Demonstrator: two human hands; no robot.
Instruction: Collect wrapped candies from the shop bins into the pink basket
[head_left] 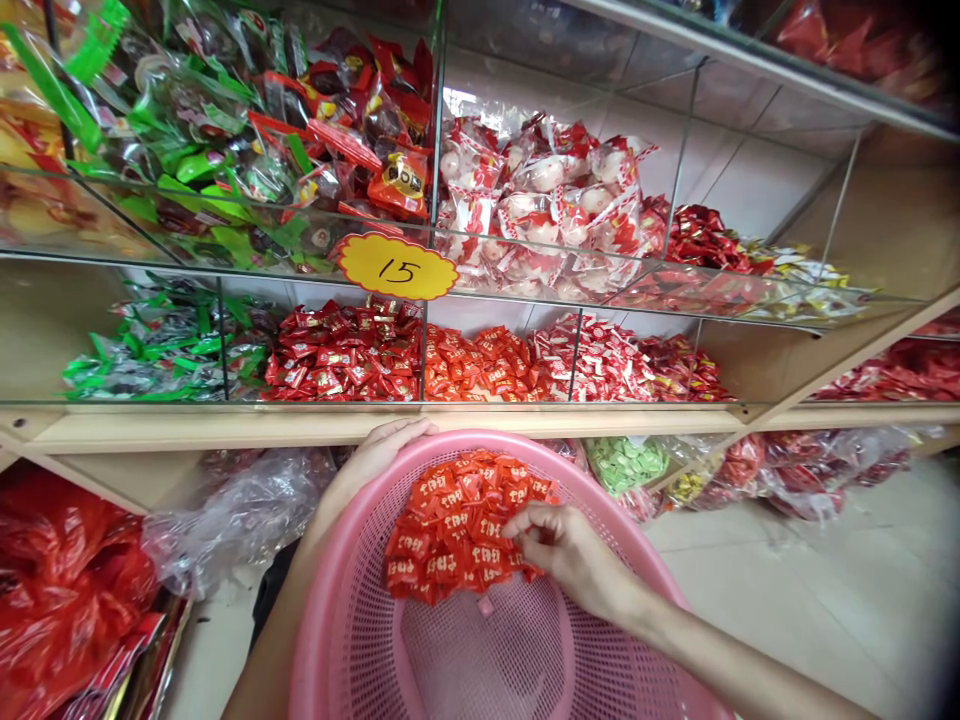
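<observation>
A round pink plastic basket (352,600) is tilted up against the shelf edge. My left hand (379,455) grips its far rim, fingers curled over the top. Inside it lies a heap of small orange-red wrapped candies (450,535). My right hand (562,550) is inside the basket at the right side of the heap, fingers bent and pinched on the candies.
Glass-fronted shelf bins (525,350) hold red, orange, white and green wrapped sweets. A yellow price tag (396,266) reads 15. Clear bags of sweets (240,510) and a red bag (67,580) lie on the tiled floor below.
</observation>
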